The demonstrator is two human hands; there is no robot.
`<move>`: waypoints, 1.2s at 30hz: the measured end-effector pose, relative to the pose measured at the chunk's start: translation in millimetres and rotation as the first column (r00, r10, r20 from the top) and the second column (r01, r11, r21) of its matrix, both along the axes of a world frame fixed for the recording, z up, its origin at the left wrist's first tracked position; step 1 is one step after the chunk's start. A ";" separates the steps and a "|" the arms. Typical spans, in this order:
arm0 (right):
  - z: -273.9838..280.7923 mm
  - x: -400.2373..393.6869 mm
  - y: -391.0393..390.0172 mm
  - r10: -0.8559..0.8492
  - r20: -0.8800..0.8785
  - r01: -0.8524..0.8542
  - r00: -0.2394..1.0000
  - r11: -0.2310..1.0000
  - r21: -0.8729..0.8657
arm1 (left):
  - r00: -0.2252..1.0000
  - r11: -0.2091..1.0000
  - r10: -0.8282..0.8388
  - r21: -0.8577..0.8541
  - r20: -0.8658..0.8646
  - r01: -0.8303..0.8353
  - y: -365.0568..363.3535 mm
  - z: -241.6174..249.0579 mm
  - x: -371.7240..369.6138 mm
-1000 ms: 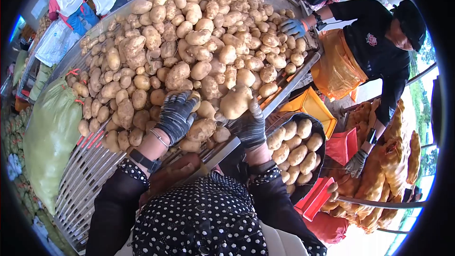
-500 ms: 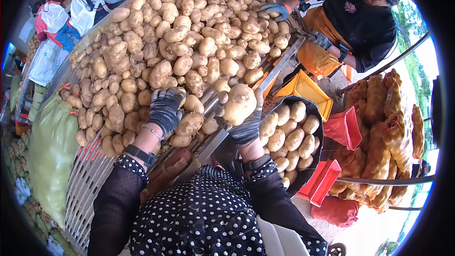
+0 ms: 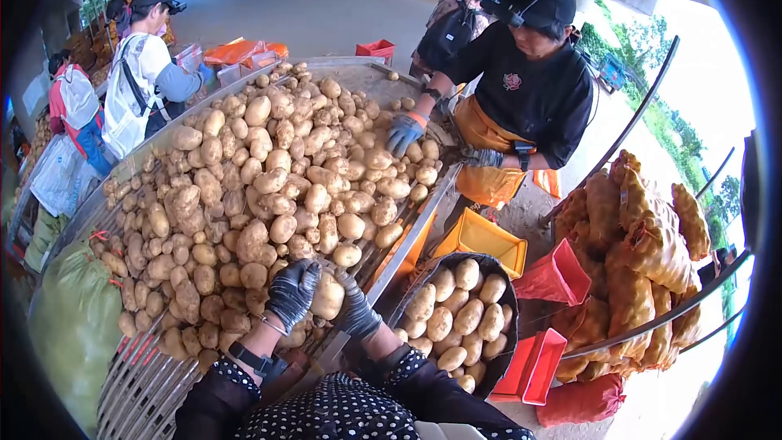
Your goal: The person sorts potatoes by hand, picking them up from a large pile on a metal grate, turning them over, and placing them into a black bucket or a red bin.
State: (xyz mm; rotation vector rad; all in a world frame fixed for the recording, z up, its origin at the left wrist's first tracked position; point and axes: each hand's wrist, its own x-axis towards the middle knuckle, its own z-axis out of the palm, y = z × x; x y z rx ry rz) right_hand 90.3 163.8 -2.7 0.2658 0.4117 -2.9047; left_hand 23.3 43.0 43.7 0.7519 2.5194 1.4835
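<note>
A large pale potato [image 3: 327, 297] sits between my two gloved hands at the near edge of the potato heap [image 3: 269, 179]. My left hand [image 3: 292, 295], in a dark striped glove, is closed against its left side. From the right, my right hand [image 3: 357, 310] grips the same potato, its fingers partly hidden behind it. Smaller potatoes lie around and beyond my hands. To the right of my right hand stands a dark round container [image 3: 509, 350] full of smooth potatoes.
A co-worker [image 3: 521, 81] stands across the slatted table [image 3: 134, 375], one blue-gloved hand on the heap. Yellow [image 3: 481, 240] and red [image 3: 554, 277] plastic bins stand at right, near stacked potato sacks [image 3: 643, 261]. A green sack [image 3: 77, 334] is at left.
My view has tilted up. My right hand has brought the large potato leftward to my left hand, which has left the potatoes it was touching.
</note>
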 end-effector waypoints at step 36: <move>19.4 -2.5 -1.4 -0.006 -0.303 0.009 0.953 1.000 0.008 | 0.967 0.970 -0.242 0.054 0.079 0.238 -32.6 33.6 6.1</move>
